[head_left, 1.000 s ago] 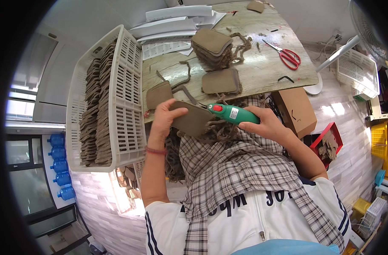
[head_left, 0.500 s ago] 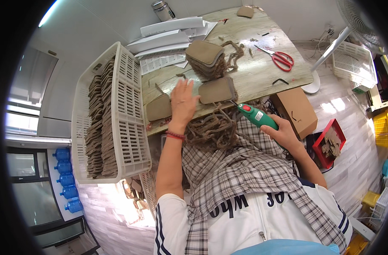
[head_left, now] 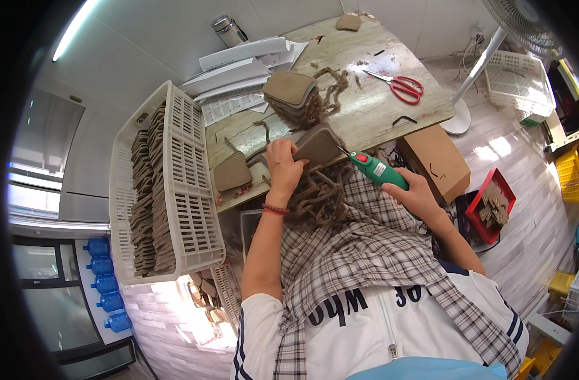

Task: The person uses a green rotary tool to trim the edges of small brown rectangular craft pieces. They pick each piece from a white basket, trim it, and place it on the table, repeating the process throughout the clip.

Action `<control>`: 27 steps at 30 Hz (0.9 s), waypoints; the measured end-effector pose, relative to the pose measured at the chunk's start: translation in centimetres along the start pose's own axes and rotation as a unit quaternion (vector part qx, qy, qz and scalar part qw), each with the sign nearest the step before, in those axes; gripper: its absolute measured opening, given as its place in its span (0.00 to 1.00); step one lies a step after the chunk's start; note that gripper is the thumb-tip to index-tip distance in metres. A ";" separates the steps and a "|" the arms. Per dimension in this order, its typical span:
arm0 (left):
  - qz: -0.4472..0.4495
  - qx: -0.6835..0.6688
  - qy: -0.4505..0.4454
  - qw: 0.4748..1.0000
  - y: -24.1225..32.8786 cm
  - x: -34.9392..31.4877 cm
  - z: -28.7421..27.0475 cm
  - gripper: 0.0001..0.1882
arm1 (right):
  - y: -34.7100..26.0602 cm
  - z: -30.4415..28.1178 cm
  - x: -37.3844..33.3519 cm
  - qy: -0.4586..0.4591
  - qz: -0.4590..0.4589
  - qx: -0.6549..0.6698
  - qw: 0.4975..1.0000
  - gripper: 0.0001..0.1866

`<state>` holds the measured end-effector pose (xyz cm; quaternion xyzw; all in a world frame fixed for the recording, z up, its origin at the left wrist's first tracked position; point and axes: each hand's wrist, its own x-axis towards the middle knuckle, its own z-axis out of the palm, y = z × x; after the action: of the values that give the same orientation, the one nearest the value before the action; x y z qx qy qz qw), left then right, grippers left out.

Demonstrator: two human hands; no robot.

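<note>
The right hand's (head_left: pixel 421 197) fingers wrapped a green handheld power tool (head_left: pixel 379 171) with a red button, its long axis slanting forward-left, tip pointing at the worktop's (head_left: pixel 359 101) near edge; the left hand's (head_left: pixel 283 170) fingers gripped a tilted, brown, round-cornered pad (head_left: pixel 319 145) there.

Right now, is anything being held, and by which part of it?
The right hand's grip is around the rear of a green tool; the left hand's grip pinches a brown pad at its left end.
</note>
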<state>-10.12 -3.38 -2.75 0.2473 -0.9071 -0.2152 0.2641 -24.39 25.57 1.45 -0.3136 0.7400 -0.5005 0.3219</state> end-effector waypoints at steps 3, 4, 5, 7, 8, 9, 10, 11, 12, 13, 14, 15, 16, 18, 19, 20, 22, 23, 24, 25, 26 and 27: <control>-0.134 -0.296 0.021 0.946 -0.7 -1.7 0.1 0.19 | -0.2 0.2 0.1 -0.002 -0.014 -0.010 1.000 0.18; -0.177 -0.369 0.063 0.911 -0.3 -2.3 0.0 0.18 | -0.4 0.4 0.2 0.008 -0.026 -0.014 1.000 0.18; -0.217 -0.437 0.104 0.866 0.1 -2.8 0.0 0.17 | -0.7 0.8 0.3 0.018 -0.039 -0.019 0.999 0.18; -0.243 -0.594 0.168 0.748 3.2 -2.6 -1.2 0.13 | -1.3 1.6 0.6 0.029 -0.057 -0.024 0.998 0.19; -0.256 -0.644 0.193 0.695 4.1 -2.5 -1.5 0.14 | -1.6 2.1 0.7 0.030 -0.063 -0.024 0.997 0.19; -0.266 -0.690 0.220 0.637 4.4 -2.5 -1.6 0.16 | -1.9 2.6 0.8 0.031 -0.069 -0.025 0.997 0.20; -0.269 -0.717 0.232 0.599 4.0 -2.5 -1.1 0.23 | -2.3 3.1 0.9 0.027 -0.074 -0.027 0.997 0.20; -0.261 -0.736 0.247 0.574 4.1 -2.4 -0.9 0.23 | -2.8 3.4 1.0 0.024 -0.078 -0.029 0.996 0.20; -0.255 -0.754 0.260 0.547 4.6 -2.2 -0.8 0.24 | -3.1 3.8 1.0 0.022 -0.081 -0.032 0.996 0.20; -0.248 -0.771 0.271 0.520 5.1 -1.9 -0.8 0.24 | -3.3 4.1 1.1 0.022 -0.083 -0.031 0.996 0.21; -0.253 -0.775 0.272 0.511 5.4 -1.6 -1.0 0.25 | -3.4 4.4 1.2 0.022 -0.086 -0.031 0.996 0.21; -0.246 -0.783 0.277 0.500 5.6 -1.4 -1.1 0.24 | -3.5 4.6 1.2 0.023 -0.088 -0.031 0.995 0.21; -0.240 -0.790 0.282 0.489 5.7 -1.1 -1.2 0.24 | -3.7 4.9 1.2 0.028 -0.097 -0.037 0.994 0.21; -0.229 -0.800 0.288 0.474 6.0 -0.6 -1.2 0.24 | -4.1 5.2 1.2 0.037 -0.115 -0.049 0.991 0.21; -0.224 -0.804 0.290 0.469 6.1 -0.4 -1.2 0.24 | -4.3 5.2 1.1 0.032 -0.099 -0.039 0.994 0.22; -0.219 -0.808 0.291 0.464 6.2 -0.2 -1.2 0.24 | -4.5 5.2 1.0 0.027 -0.083 -0.030 0.996 0.23; -0.216 -0.810 0.295 0.458 6.5 0.1 -0.9 0.24 | -4.6 5.2 1.0 0.022 -0.067 -0.016 0.997 0.24; -0.215 -0.812 0.298 0.454 6.6 0.2 -0.7 0.24 | -4.6 5.2 1.0 0.022 -0.067 -0.012 0.997 0.24; -0.215 -0.813 0.298 0.453 6.7 0.3 -0.5 0.24 | -4.6 5.2 1.0 0.023 -0.066 -0.006 0.998 0.24; -0.215 -0.814 0.298 0.451 6.9 0.4 -0.3 0.24 | -4.8 5.2 0.9 0.026 -0.065 -0.004 0.998 0.24; -0.215 -0.814 0.298 0.449 7.1 0.4 -0.1 0.24 | -5.0 5.2 0.9 0.028 -0.064 -0.002 0.998 0.24; -0.218 -0.813 0.296 0.451 7.4 0.4 0.0 0.24 | -5.1 5.2 0.9 0.033 -0.064 -0.001 0.997 0.23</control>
<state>-12.89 2.16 1.27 0.1585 -0.1015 -0.8190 0.5420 -20.07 20.55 4.56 -0.3440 0.7294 -0.5289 0.2645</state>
